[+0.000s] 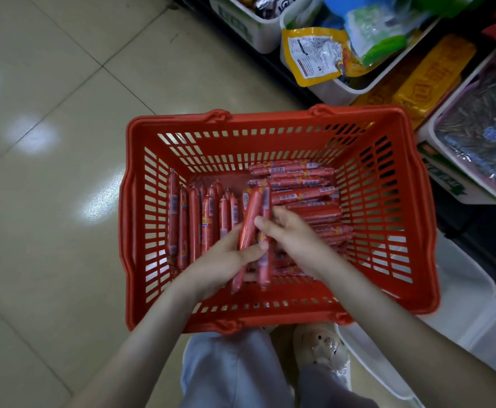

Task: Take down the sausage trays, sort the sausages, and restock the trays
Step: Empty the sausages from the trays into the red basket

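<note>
A glossy beige tiled floor runs beside a dark shop shelf. Nearest the camera are the person's pale trousers and a light shoe, with a white tray on the floor just to their right. Both bare forearms reach forward into a red basket standing on the tiles. Over its near half, the left hand grips a small bundle of sausages, fingers and thumb curled round the lower part. The right hand meets the same bundle from the other side, thumb pressed on its front and fingers clenched behind it. The bundle points away from the person, tilted slightly.

Beneath, on the basket's floor, a row of sausages lies side by side at the left, lengthwise. A pile of sausages lies crosswise at the right and far side.

Beyond the basket, white shelf bins hold a yellow pouch, orange-yellow packs and a clear bag of dark seeds.
</note>
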Tool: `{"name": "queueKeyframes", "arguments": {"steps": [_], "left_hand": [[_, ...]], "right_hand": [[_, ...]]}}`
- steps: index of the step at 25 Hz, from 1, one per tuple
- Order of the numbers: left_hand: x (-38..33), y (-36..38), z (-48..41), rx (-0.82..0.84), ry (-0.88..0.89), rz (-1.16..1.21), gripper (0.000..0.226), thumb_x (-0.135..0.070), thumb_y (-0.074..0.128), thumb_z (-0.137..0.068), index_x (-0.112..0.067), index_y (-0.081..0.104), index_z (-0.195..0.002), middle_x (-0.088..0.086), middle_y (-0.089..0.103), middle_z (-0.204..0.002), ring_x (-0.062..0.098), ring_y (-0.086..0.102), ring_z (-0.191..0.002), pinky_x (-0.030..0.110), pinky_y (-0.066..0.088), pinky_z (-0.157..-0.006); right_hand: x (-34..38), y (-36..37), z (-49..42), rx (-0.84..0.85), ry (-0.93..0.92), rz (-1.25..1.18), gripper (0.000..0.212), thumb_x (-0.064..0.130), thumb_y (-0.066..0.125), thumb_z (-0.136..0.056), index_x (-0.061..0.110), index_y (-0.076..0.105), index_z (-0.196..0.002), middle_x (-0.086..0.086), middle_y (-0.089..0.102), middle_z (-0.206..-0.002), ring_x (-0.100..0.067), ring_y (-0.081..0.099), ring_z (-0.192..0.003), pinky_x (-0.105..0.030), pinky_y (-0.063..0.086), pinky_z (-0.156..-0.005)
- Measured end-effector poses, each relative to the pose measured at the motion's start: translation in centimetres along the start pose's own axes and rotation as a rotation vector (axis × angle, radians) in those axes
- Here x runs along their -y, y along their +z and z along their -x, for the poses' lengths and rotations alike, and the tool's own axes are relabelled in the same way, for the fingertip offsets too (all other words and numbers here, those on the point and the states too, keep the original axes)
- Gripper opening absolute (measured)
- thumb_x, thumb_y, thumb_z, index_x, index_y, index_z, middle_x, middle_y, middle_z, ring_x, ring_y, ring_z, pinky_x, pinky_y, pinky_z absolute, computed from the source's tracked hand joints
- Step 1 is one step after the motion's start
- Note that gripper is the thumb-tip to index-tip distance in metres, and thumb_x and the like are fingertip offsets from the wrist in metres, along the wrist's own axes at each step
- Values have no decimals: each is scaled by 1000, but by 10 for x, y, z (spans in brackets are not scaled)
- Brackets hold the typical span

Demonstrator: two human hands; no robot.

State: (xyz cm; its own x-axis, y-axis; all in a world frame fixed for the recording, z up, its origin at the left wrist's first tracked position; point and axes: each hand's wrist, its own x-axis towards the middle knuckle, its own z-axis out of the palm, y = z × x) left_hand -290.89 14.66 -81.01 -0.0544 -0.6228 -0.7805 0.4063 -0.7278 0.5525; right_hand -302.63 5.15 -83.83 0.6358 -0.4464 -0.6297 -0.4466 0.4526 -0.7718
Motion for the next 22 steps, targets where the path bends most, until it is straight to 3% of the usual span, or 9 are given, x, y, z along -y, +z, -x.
{"name": "queueKeyframes", "arguments": {"steps": [2,4,6,7,10,12,14,17,22], "left_hand": [[-2,-3,2,-144,-16,-158,29,-25,52,-97,-22,41,-123,13,67,-98,24,70,-76,37,59,-69],[6,-18,-2,-512,40,-539,32,-31,49,-97,-12,39,-121,13,67,-95,30,69,-75,38,57,-68],[20,-37,-4,-809,102,-832,38,-24,45,-97,-2,36,-127,19,64,-101,35,66,-82,38,54,-68],[27,-43,-4,-857,64,-966,45,-20,45,-95,2,35,-133,22,63,-101,35,66,-81,35,52,-66],[42,-46,-6,-792,-73,-1493,69,-30,53,-86,2,31,-144,10,62,-89,15,62,-65,22,39,-49],[43,-47,-8,-835,-64,-1627,76,-38,59,-85,-2,29,-145,9,60,-101,17,61,-83,22,46,-60],[40,-51,-12,-957,153,-1690,67,-34,59,-83,-6,41,-141,16,58,-113,27,59,-97,32,50,-78],[41,-53,-17,-856,189,-1752,66,-36,44,-89,-14,28,-149,23,37,-145,37,41,-129,47,34,-106],[35,-29,-28,-794,356,-1593,57,-19,58,-80,-2,50,-134,29,51,-131,44,51,-118,53,40,-100]], "right_hand": [[-4,6,-7,-111,47,-67,12,17,53,-96,11,59,-106,-7,66,-98,-20,65,-92,-36,51,-88],[-6,3,-15,-222,94,-40,12,14,51,-97,9,51,-108,-8,61,-91,-20,66,-76,-37,57,-77],[-6,10,-21,-233,133,61,31,14,52,-96,13,40,-125,-5,60,-98,-20,68,-75,-38,58,-75],[-4,20,-23,-199,140,127,43,12,54,-95,17,34,-133,-1,59,-105,-21,68,-83,-38,57,-78],[-9,62,-31,-65,95,416,72,7,56,-92,20,14,-149,-4,43,-136,-27,53,-118,-36,49,-95],[-16,78,-39,-57,93,589,79,9,56,-92,21,5,-152,-9,17,-155,-28,31,-138,-36,34,-110],[-17,77,-44,-85,94,646,81,11,55,-93,23,2,-152,-4,5,-158,-26,21,-143,-36,28,-111],[-14,67,-38,-94,-2,792,76,19,55,-94,20,7,-152,-1,13,-155,-21,18,-143,-36,29,-111],[-5,15,11,-207,-188,940,58,19,51,-95,14,27,-148,-2,30,-145,-19,26,-135,-29,23,-112]]}}
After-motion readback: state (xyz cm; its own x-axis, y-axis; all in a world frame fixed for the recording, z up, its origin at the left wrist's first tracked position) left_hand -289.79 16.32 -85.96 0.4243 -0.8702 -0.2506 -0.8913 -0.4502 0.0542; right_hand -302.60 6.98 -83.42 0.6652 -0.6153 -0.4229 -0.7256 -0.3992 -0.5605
